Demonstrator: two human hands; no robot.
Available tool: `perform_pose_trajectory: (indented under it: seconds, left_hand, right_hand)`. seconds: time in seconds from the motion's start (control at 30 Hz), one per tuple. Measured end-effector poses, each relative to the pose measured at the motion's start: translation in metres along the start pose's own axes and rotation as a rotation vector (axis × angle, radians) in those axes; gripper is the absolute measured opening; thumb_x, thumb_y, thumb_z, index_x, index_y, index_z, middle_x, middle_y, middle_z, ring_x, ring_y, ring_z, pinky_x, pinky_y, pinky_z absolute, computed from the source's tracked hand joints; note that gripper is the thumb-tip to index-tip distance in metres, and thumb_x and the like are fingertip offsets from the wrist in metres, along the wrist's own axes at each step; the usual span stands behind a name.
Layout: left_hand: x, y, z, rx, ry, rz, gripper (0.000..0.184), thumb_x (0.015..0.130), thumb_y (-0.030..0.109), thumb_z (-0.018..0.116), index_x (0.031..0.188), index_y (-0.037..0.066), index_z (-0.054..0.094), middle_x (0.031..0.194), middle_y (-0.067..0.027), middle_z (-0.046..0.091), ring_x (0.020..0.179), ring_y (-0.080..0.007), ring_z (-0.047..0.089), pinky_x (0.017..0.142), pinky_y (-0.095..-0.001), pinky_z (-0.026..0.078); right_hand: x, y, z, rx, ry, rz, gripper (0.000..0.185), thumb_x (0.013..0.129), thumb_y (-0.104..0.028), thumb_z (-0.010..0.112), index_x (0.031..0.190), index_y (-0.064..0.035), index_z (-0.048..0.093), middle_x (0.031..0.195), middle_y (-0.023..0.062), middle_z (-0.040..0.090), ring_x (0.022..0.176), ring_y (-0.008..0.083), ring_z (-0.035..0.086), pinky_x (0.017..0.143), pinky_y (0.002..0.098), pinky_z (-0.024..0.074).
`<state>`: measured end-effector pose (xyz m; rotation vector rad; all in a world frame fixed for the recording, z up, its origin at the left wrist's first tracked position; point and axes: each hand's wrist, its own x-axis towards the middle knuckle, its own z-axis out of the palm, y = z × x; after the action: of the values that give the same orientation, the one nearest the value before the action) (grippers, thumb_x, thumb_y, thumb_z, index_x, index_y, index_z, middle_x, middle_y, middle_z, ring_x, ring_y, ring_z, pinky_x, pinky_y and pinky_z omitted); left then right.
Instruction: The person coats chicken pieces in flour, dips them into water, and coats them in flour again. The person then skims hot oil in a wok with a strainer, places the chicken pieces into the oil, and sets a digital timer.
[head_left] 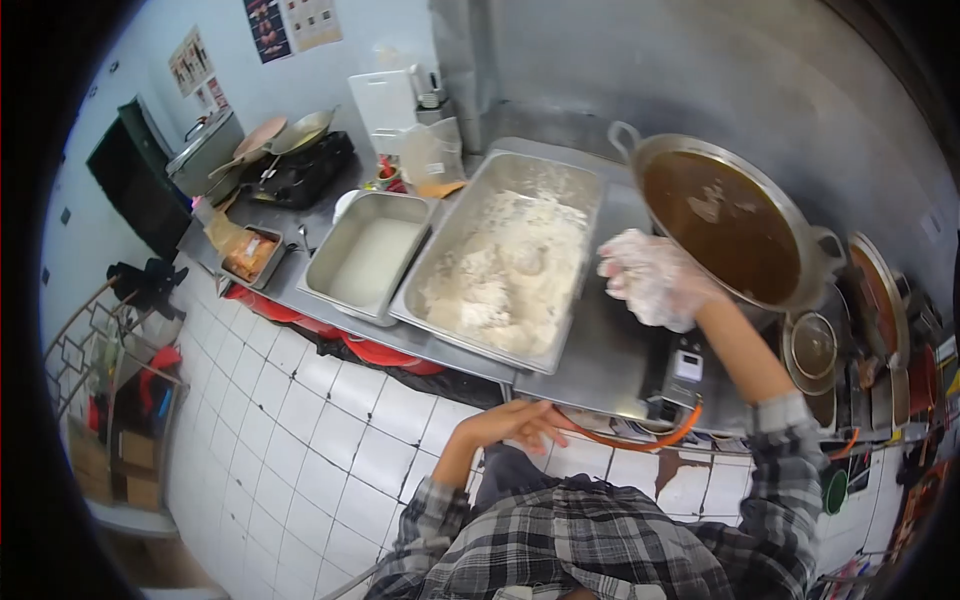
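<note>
My right hand (655,280), in a clear glove caked with white flour, is beside the left rim of a big two-handled pan (745,150) of brown oil with pale pieces floating in it. Its fingers are bunched, and whatever they hold is hidden by the coating. My left hand (515,425) is bare and empty, fingers apart, at the table's front edge. Between them and the wall lies a long metal tray (400,305) of flour (535,260) with a coated lump (485,300) in it. A smaller metal pan (310,285) of whitish liquid stands to its left.
A small tray (252,262) of orange-brown food, a black stove (300,170) with pans and white boards (385,100) stand farther left. A burner control box (688,365) with an orange hose (650,443) is at the front edge. Strainers (812,345) are at right.
</note>
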<state>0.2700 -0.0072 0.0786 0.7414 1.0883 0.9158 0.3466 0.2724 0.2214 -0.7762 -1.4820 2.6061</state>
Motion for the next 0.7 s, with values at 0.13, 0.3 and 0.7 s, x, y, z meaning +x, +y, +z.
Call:
perform_pose_trajectory:
  seconds: [0.13,0.3,0.7]
  left_hand:
    - [-0.093,-0.038,-0.075,-0.194,0.215,0.149,0.059,0.1,0.045,0.027,0.118,-0.001,0.06,0.094,-0.0137,0.069,0.054,-0.0109,0.05,0.055,-0.0214,0.045]
    - [-0.183,-0.065,-0.121,-0.326,0.684,0.191,0.059,0.101,0.042,0.027,0.11,-0.005,0.062,0.089,-0.0164,0.069,0.047,-0.0104,0.045,0.048,-0.0193,0.041]
    - [-0.199,-0.058,-0.194,-0.331,0.869,0.295,0.06,0.1,0.044,0.029,0.105,-0.005,0.062,0.08,-0.017,0.069,0.039,-0.0073,0.037,0.04,-0.0184,0.032]
  right_hand:
    - [0.206,0.068,-0.014,-0.701,-0.003,-0.25,0.031,0.084,-0.02,0.051,0.103,0.0029,0.058,0.081,0.012,0.063,0.073,0.0256,0.064,0.069,0.0405,0.0533]
    - [0.36,0.143,-0.041,-1.881,0.371,-0.237,0.033,0.082,-0.025,0.051,0.099,0.0018,0.061,0.091,0.0181,0.066,0.082,0.027,0.066,0.07,0.0438,0.0535]
    - [0.315,0.082,-0.041,-0.226,0.175,0.238,0.038,0.088,-0.027,0.056,0.121,-0.008,0.054,0.112,0.0074,0.063,0.107,0.0236,0.058,0.091,0.0403,0.0472]
